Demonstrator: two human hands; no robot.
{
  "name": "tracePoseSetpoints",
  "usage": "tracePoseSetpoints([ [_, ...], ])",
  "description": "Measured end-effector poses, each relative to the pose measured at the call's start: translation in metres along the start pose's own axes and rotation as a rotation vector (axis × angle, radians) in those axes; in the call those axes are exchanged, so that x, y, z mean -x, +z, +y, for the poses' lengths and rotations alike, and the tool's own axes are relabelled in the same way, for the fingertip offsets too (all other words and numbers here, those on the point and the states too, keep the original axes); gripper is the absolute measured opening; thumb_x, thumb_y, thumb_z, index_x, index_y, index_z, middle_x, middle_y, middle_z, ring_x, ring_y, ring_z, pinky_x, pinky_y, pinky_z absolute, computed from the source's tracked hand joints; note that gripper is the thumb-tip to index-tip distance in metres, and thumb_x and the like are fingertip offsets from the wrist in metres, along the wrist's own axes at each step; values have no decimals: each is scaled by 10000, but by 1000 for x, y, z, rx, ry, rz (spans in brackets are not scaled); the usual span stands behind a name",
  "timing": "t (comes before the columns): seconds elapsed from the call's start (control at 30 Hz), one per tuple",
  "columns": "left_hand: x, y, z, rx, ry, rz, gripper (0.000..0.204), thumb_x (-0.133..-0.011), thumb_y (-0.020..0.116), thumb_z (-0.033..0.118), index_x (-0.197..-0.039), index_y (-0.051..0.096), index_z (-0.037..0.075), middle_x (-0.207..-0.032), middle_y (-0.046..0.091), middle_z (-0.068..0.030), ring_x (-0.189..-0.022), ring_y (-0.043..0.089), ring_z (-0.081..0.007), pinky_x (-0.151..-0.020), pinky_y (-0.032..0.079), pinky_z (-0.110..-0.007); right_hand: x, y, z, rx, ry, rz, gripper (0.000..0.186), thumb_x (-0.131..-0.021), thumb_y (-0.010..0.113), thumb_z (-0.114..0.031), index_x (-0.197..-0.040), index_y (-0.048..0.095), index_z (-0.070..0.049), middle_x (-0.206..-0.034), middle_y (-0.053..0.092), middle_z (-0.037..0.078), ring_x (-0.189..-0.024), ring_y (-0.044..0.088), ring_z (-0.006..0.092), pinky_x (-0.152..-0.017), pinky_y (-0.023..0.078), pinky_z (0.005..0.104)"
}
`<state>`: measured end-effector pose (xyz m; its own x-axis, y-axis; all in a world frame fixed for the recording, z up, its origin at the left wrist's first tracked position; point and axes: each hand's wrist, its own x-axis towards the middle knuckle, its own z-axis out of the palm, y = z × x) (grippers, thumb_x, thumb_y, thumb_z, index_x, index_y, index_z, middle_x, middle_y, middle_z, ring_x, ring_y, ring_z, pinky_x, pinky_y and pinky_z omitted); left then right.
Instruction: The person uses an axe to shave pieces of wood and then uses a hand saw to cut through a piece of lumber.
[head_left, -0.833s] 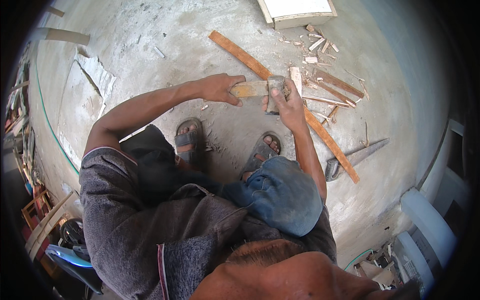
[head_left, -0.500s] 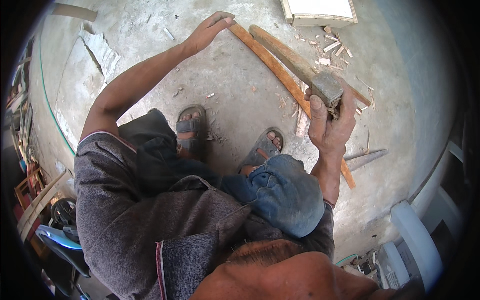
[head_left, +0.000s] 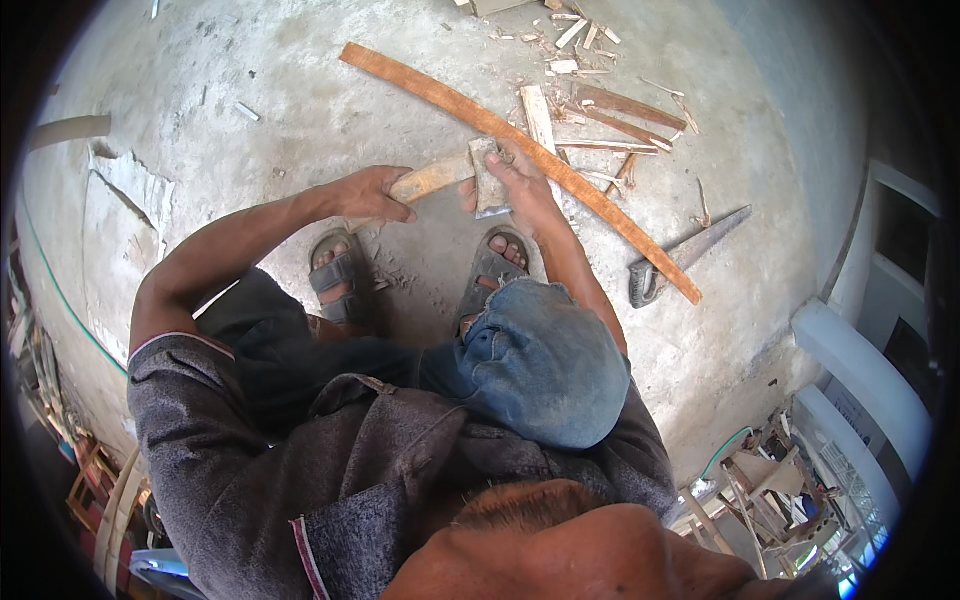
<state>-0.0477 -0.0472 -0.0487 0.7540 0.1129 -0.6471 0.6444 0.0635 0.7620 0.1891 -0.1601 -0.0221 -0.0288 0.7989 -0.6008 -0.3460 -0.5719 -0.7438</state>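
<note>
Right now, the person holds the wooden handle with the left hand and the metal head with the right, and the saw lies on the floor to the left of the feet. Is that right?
Not quite. The saw lies on the floor to the right of the feet, as the head view shows. The left hand does hold the wooden handle, and the right hand the metal head.

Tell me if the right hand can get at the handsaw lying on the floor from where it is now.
Probably yes. The handsaw lies in the open on the concrete to the right of the right hand, but that hand's grip is full with a hatchet.
</note>
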Motion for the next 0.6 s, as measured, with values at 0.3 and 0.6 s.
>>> tracePoseSetpoints([
  [0.3,10,1,25,-72,6,58,419,-780,701,167,-1117,528,-13,-742,596,-86,-595,583,-151,-551,483,-292,0,-21,29,-305,148,-58,452,-965,542,-127,-1361,359,-9,-927,639,184,-792,664,289,-653,584,452],
  [0.6,11,-22,33,55,-44,-206,471,-904,630,355,-1175,520,-15,-710,565,-58,-557,569,-134,-513,478,-293,-10,-20,29,-335,175,-96,246,-946,601,-194,-1111,511,-35,-788,613,143,-674,619,261,-593,528,428],
])
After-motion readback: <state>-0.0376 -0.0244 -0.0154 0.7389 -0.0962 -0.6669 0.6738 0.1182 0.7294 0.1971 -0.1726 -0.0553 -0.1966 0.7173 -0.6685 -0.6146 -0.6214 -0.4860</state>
